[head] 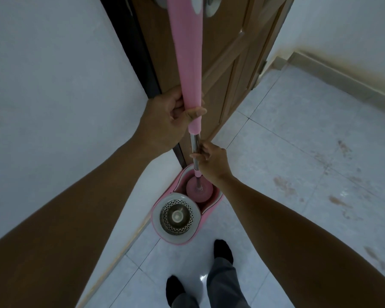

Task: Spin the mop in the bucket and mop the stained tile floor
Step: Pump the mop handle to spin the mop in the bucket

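Head view: left hand (pixel 167 114) and right hand (pixel 211 161) both grip the mop handle (pixel 187 63). The mop head (pixel 198 192) seemingly sits in the water side of the bucket (pixel 176 242), so lift it straight up and into the basket (pixel 177 215).

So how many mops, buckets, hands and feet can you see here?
Pink mop: 1
Pink spin bucket: 1
Hands: 2, left hand and right hand, both gripping the mop
Feet in black socks: 2, left foot and right foot
Total: 6
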Demonstrator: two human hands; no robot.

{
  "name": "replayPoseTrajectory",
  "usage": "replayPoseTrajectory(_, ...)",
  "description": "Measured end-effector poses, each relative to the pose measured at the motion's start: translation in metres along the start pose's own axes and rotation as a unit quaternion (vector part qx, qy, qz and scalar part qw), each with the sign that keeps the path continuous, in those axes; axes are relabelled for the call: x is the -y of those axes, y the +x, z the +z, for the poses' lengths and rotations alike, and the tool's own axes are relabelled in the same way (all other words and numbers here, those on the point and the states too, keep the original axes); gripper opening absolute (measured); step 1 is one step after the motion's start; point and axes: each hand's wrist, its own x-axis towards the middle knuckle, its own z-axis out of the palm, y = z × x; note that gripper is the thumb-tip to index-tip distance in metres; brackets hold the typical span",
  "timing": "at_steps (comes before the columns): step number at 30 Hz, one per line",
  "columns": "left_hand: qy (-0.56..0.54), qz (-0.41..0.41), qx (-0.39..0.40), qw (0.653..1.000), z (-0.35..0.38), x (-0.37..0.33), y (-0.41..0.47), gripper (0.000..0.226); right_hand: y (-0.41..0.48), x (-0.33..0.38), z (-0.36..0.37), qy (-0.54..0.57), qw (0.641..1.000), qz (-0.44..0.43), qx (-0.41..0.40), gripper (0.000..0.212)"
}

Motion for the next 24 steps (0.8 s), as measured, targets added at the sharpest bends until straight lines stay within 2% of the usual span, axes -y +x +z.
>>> replayPoseTrajectory(3,0.002,-0.003,0.010,1.000,0.008,0.005,0.001,0.053,0.001,-0.009,-0.001,0.000,1.000,0.024,0.005,0.026)
replayPoseTrajectory(9,-0.030,-0.018,0.007,0.999,0.024,0.016,-0.006,0.055,0.001,-0.018,-0.003,-0.031,0.995,0.080,0.040,0.018)
replayPoseTrajectory(14,-0.030,-0.038,0.015,0.999,0.024,0.028,-0.010,0.039,-0.002,-0.014,-0.002,-0.062,0.990,0.109,0.072,0.018)
replayPoseTrajectory(19,-0.054,-0.063,0.059,0.995,0.002,0.025,-0.016,0.031,-0.009,0.001,-0.002,-0.089,0.987,0.095,0.095,0.017)
replayPoseTrajectory(24,-0.099,-0.030,0.005,0.995,-0.013,-0.017,-0.015,0.037,-0.017,0.049,-0.024,-0.020,0.999,0.021,0.029,0.012)
